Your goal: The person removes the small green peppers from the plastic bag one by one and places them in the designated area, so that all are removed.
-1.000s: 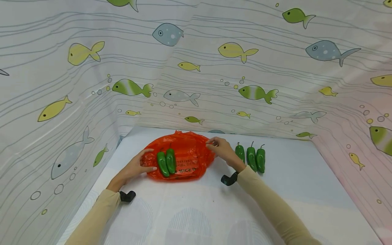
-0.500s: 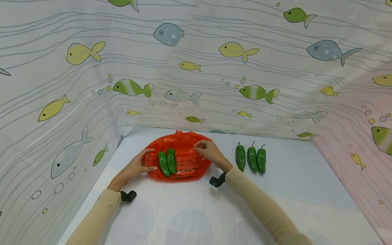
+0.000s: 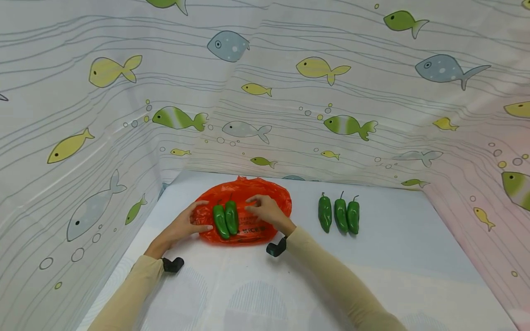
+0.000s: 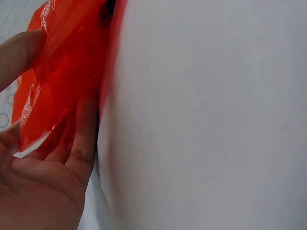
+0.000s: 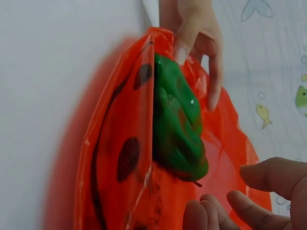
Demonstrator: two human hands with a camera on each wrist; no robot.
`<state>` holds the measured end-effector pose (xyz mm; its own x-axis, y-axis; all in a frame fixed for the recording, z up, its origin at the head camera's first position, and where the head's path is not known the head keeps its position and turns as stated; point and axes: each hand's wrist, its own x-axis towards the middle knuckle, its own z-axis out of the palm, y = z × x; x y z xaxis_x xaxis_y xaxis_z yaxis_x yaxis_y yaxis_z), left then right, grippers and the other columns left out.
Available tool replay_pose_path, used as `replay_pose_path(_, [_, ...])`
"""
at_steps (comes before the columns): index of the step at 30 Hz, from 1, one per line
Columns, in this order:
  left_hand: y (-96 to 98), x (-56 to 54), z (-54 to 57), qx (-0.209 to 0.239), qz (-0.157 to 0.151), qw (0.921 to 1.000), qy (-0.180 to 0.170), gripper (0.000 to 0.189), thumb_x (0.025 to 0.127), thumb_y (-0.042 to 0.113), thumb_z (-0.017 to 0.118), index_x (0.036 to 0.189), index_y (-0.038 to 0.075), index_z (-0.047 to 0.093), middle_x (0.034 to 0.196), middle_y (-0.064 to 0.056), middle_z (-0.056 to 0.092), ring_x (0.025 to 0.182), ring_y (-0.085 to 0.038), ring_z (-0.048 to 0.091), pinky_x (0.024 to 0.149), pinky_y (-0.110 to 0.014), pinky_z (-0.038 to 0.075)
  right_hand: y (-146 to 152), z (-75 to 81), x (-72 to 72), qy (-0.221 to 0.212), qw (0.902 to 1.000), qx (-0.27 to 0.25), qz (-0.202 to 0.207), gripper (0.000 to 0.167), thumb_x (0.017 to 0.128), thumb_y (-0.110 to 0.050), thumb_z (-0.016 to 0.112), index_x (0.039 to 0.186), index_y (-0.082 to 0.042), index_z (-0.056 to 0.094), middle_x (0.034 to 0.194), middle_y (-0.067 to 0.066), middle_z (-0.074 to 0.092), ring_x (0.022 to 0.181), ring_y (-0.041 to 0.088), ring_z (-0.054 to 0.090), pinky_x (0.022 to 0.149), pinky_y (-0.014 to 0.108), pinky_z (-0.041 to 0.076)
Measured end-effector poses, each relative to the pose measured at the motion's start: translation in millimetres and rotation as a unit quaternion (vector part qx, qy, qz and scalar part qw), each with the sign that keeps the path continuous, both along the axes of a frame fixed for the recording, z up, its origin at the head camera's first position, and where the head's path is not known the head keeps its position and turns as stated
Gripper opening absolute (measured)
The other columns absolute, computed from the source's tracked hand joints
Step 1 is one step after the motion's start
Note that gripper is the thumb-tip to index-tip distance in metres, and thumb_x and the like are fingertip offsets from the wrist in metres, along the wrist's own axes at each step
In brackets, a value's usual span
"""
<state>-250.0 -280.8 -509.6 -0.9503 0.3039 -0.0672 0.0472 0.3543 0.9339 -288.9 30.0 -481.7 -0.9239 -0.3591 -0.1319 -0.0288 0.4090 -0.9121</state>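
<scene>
An orange-red plastic bag (image 3: pixel 236 186) with dark print lies spread with its mouth wide on the table. Two glossy green peppers (image 3: pixel 231 218) rest side by side in it, also seen in the right wrist view as peppers (image 5: pixel 180 122) partly behind the bag's rim. My left hand (image 3: pixel 178 228) stays at the bag's left edge, thumb and fingers spread apart. In the left wrist view, red film passes between the fingers of that hand (image 4: pixel 45 177). My right hand (image 3: pixel 268 214) hovers over the bag's right part, right of the peppers, fingers loosely bent and holding nothing.
Three more green peppers (image 3: pixel 341 215) lie in a row on the white table (image 3: pixel 393 239), right of the bag. A fish-patterned sheet (image 3: pixel 281 105) surrounds the table at the back and both sides. A black wrist camera (image 3: pixel 276 248) sits at the right wrist.
My right hand has moved left from the bag's right rim to over the bag, near the two peppers. The left hand and all the peppers have stayed put.
</scene>
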Motion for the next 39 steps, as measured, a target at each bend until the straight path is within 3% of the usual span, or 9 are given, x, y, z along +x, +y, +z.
replay_pose_path(6, [0.7,0.2,1.3,-0.006,0.007,1.0,-0.004,0.085,0.088,0.016,0.083,0.156,0.013,0.034,0.152,-0.023,0.041,0.133,-0.041,0.049,0.105,-0.048,0.047,-14.4,-3.8,-1.3,-0.001,1.0,-0.004,0.0,0.044,0.097,-0.028,0.075,0.134,-0.007,0.064,0.104,0.013,0.069,0.09,0.033,0.069,0.076,0.036,0.06])
replay_pose_path(11, [0.6,0.4,-0.5,-0.014,0.009,0.9999,0.001,0.085,0.087,0.017,0.084,0.156,0.013,0.034,0.154,-0.023,0.039,0.135,-0.042,0.046,0.108,-0.053,0.043,-24.0,-7.3,-2.2,-0.008,0.9999,-0.006,0.003,0.049,0.096,-0.03,0.075,0.137,-0.007,0.062,0.105,0.017,0.069,0.09,0.034,0.069,0.074,0.039,0.061])
replay_pose_path(17, [0.9,0.0,-2.8,-0.015,0.008,0.9999,-0.001,0.084,0.088,0.019,0.084,0.156,0.015,0.035,0.153,-0.021,0.04,0.133,-0.04,0.048,0.105,-0.046,0.046,-32.9,-9.2,-3.3,-0.006,1.0,-0.001,0.004,0.052,0.095,-0.032,0.076,0.138,-0.007,0.06,0.105,0.021,0.068,0.083,0.033,0.067,0.07,0.04,0.06])
replay_pose_path(23, [1.0,-0.4,-2.8,-0.017,0.009,0.9998,-0.007,0.083,0.088,0.021,0.084,0.156,0.017,0.035,0.153,-0.02,0.041,0.133,-0.039,0.049,0.106,-0.048,0.047,-38.9,-11.1,-5.7,-0.007,0.9998,0.014,0.009,0.058,0.096,-0.037,0.074,0.141,-0.006,0.058,0.11,0.008,0.066,0.085,0.023,0.063,0.071,0.033,0.057])
replay_pose_path(30, [0.7,1.8,-0.2,-0.01,0.006,0.9999,0.001,0.085,0.088,0.017,0.083,0.157,0.013,0.033,0.151,-0.023,0.043,0.132,-0.04,0.05,0.104,-0.048,0.047,-48.0,-17.0,-8.0,-0.031,0.9994,0.018,0.003,0.062,0.097,-0.038,0.073,0.146,-0.006,0.054,0.084,0.009,0.066,0.064,0.022,0.062,0.061,0.03,0.057])
replay_pose_path(39, [-0.3,-1.0,-2.4,-0.017,0.005,0.9998,-0.002,0.085,0.088,0.019,0.084,0.156,0.013,0.034,0.15,-0.023,0.043,0.13,-0.039,0.052,0.1,-0.039,0.05,-54.5,-19.6,-11.8,-0.027,0.9985,0.046,-0.014,0.061,0.096,-0.04,0.073,0.143,-0.006,0.057,0.08,0.007,0.064,0.063,0.019,0.059,0.058,0.026,0.052])
